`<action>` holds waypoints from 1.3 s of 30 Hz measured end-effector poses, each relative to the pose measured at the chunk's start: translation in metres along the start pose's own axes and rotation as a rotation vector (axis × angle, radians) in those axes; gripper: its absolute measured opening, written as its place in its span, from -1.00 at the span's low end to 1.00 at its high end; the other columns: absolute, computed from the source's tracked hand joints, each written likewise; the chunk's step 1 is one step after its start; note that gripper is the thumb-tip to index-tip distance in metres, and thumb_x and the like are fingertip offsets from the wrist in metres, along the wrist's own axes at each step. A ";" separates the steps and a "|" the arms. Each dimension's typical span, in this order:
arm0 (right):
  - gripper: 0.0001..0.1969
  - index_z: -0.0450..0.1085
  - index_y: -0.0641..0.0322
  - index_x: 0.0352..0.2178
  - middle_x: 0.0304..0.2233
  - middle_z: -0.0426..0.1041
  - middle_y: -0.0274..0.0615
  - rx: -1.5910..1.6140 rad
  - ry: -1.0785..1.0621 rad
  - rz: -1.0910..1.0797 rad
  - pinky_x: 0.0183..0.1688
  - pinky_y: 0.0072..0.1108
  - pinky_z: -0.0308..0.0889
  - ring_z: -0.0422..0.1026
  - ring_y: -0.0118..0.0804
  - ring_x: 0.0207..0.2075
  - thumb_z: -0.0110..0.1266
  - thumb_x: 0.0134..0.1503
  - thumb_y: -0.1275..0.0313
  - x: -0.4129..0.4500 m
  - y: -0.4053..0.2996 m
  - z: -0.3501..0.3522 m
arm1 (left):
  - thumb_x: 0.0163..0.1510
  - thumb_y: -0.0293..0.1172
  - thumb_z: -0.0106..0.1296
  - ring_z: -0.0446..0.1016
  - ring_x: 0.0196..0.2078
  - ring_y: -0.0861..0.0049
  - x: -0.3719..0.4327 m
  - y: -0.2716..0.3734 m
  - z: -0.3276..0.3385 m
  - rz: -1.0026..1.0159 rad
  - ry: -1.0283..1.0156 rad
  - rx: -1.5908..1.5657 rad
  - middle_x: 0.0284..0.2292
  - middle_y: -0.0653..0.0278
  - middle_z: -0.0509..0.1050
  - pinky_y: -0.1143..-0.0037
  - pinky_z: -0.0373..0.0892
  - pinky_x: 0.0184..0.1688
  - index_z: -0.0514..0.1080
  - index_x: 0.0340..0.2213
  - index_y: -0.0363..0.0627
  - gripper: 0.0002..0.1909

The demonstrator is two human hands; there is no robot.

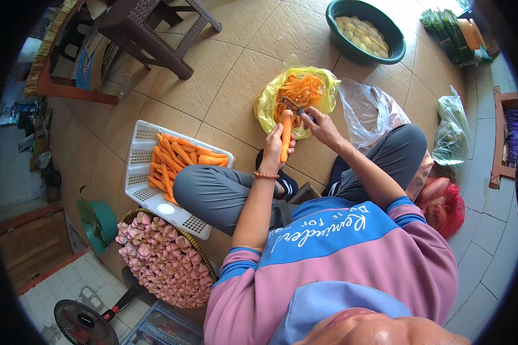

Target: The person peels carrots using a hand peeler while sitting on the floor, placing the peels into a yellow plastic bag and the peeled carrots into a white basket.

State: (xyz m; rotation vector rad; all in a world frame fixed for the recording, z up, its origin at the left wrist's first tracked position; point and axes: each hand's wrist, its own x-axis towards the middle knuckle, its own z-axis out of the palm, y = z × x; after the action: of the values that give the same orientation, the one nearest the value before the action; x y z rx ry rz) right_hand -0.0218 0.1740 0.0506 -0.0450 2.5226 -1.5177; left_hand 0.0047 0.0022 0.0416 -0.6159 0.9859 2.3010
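Observation:
My left hand (pixel 278 144) is closed around a peeled-looking carrot (pixel 286 136), its thick end pointing away from me. In my right hand (pixel 321 126) is a vegetable peeler (pixel 292 105) with a dark handle; its head is just beyond the carrot's thick end. Both hands are at the near edge of a yellow plastic bag (pixel 265 97) that lies open on the floor and holds a heap of orange carrot peelings (pixel 300 88). Left of my knee, several carrots (pixel 172 157) lie in a white plastic basket (pixel 140 148).
A green basin (pixel 358 54) of peeled potatoes in water stands beyond the bags. A clear plastic bag (pixel 367 108) lies right of the yellow one. A brown plastic stool (pixel 134 32), a wicker basket (pixel 198 243) of pink buds and a red mesh sack (pixel 442 207) surround me.

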 end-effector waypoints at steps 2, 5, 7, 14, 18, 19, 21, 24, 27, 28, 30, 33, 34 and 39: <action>-0.71 0.31 0.25 -0.32 -0.55 0.44 -0.07 -0.153 -0.013 -0.058 -0.47 -0.39 0.28 0.43 -0.17 -0.52 -0.05 0.09 0.22 -0.016 -0.011 0.002 | 0.18 -0.15 -0.32 0.26 -0.61 0.57 0.004 -0.003 -0.009 -0.009 0.041 -0.006 -0.52 0.24 0.30 0.68 0.17 -0.73 0.21 -0.21 -0.09 -0.70; -0.78 0.30 0.20 -0.34 -0.50 0.42 0.05 -0.285 -0.036 -0.195 -0.42 -0.29 0.29 0.41 0.06 -0.42 -0.06 0.08 0.28 -0.031 -0.017 0.007 | 0.18 -0.14 -0.31 0.25 -0.66 0.59 0.008 -0.005 -0.014 -0.009 0.050 -0.011 -0.57 0.25 0.29 0.68 0.18 -0.74 0.20 -0.24 -0.09 -0.71; -0.80 0.30 0.18 -0.33 -0.51 0.42 0.01 -0.326 -0.003 -0.265 -0.42 -0.30 0.29 0.42 0.02 -0.43 -0.06 0.07 0.29 -0.032 -0.011 0.011 | 0.18 -0.13 -0.32 0.24 -0.67 0.60 0.006 -0.006 -0.011 -0.005 0.012 0.001 -0.58 0.26 0.28 0.68 0.17 -0.75 0.20 -0.24 -0.10 -0.71; -0.77 0.33 0.16 -0.33 -0.50 0.43 0.01 -0.382 0.004 -0.266 -0.40 -0.27 0.29 0.42 0.03 -0.42 -0.06 0.06 0.25 0.013 0.018 0.028 | 0.20 -0.16 -0.36 0.19 -0.68 0.63 0.014 -0.003 -0.024 0.030 0.072 -0.005 -0.55 0.24 0.26 0.71 0.12 -0.77 0.18 -0.24 -0.10 -0.73; -0.74 0.34 0.15 -0.31 -0.49 0.44 0.01 -0.373 -0.033 -0.246 -0.39 -0.27 0.29 0.42 0.03 -0.41 -0.06 0.05 0.22 0.017 0.021 0.034 | 0.20 -0.17 -0.37 0.17 -0.69 0.63 0.015 -0.003 -0.030 0.037 0.104 -0.008 -0.55 0.23 0.25 0.70 0.11 -0.77 0.17 -0.23 -0.10 -0.73; -0.74 0.33 0.15 -0.32 -0.49 0.44 0.00 -0.385 -0.034 -0.248 -0.39 -0.27 0.29 0.42 0.03 -0.41 -0.06 0.06 0.22 0.016 0.022 0.034 | 0.20 -0.17 -0.37 0.16 -0.69 0.63 0.014 -0.004 -0.029 0.031 0.101 -0.012 -0.55 0.23 0.24 0.70 0.11 -0.77 0.17 -0.23 -0.09 -0.73; -0.75 0.34 0.15 -0.32 -0.49 0.43 -0.01 -0.400 -0.001 -0.270 -0.40 -0.27 0.29 0.42 0.03 -0.42 -0.06 0.06 0.22 0.013 0.022 0.033 | 0.20 -0.17 -0.37 0.16 -0.69 0.63 0.015 -0.005 -0.028 0.024 0.104 -0.012 -0.55 0.23 0.24 0.70 0.10 -0.77 0.16 -0.24 -0.10 -0.73; -0.76 0.33 0.15 -0.31 -0.50 0.43 -0.01 -0.429 0.035 -0.286 -0.40 -0.29 0.30 0.42 0.02 -0.43 -0.04 0.05 0.25 0.004 0.019 0.028 | 0.21 -0.17 -0.38 0.16 -0.69 0.63 0.013 -0.009 -0.024 0.003 0.079 -0.028 -0.55 0.23 0.23 0.70 0.10 -0.78 0.16 -0.24 -0.11 -0.73; -0.76 0.33 0.15 -0.30 -0.51 0.43 -0.01 -0.453 0.024 -0.294 -0.41 -0.31 0.30 0.42 0.02 -0.44 -0.03 0.05 0.26 -0.008 0.005 0.022 | 0.21 -0.17 -0.39 0.16 -0.68 0.63 0.012 -0.008 -0.023 -0.005 0.048 -0.030 -0.55 0.23 0.23 0.70 0.10 -0.78 0.15 -0.26 -0.12 -0.73; -0.76 0.34 0.14 -0.30 -0.52 0.43 -0.01 -0.468 0.011 -0.306 -0.42 -0.31 0.30 0.43 0.01 -0.44 -0.03 0.05 0.25 -0.010 0.002 0.021 | 0.21 -0.16 -0.38 0.16 -0.68 0.64 0.012 -0.008 -0.024 0.005 0.021 -0.021 -0.55 0.23 0.23 0.71 0.10 -0.78 0.15 -0.26 -0.12 -0.72; -0.75 0.35 0.10 -0.28 -0.52 0.44 -0.01 -0.524 0.004 -0.153 -0.42 -0.31 0.31 0.44 0.00 -0.43 -0.05 0.06 0.22 0.002 0.011 0.009 | 0.21 -0.16 -0.38 0.16 -0.68 0.64 0.008 -0.010 -0.018 0.010 -0.014 -0.015 -0.55 0.24 0.23 0.71 0.10 -0.78 0.15 -0.26 -0.12 -0.72; -0.71 0.36 0.03 -0.23 -0.53 0.46 -0.02 -0.591 0.096 -0.034 -0.39 -0.30 0.33 0.45 -0.02 -0.40 -0.07 0.07 0.16 0.014 0.044 -0.012 | 0.20 -0.13 -0.36 0.18 -0.68 0.66 0.000 -0.006 0.000 -0.074 -0.053 -0.029 -0.57 0.27 0.24 0.71 0.11 -0.78 0.17 -0.25 -0.10 -0.71; -0.70 0.36 0.03 -0.22 -0.51 0.46 -0.02 -0.545 0.084 0.005 -0.38 -0.29 0.32 0.45 -0.01 -0.40 -0.07 0.07 0.16 0.016 0.043 -0.014 | 0.20 -0.13 -0.35 0.18 -0.68 0.66 0.003 -0.005 -0.005 -0.060 -0.033 -0.035 -0.57 0.27 0.25 0.71 0.11 -0.78 0.17 -0.24 -0.10 -0.71; -0.71 0.36 0.09 -0.27 -0.55 0.43 0.02 -0.421 0.047 -0.072 -0.39 -0.28 0.31 0.43 0.04 -0.44 -0.08 0.08 0.17 -0.007 0.018 0.000 | 0.19 -0.12 -0.35 0.18 -0.67 0.65 0.009 -0.005 -0.014 -0.093 0.005 -0.101 -0.57 0.26 0.25 0.72 0.13 -0.76 0.16 -0.23 -0.09 -0.71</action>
State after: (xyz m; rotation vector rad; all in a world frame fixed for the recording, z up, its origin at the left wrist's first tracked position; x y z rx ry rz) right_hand -0.0135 0.1836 0.0359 -0.1646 2.8599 -0.9927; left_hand 0.0039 -0.0027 0.0255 -0.6948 0.8291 2.2781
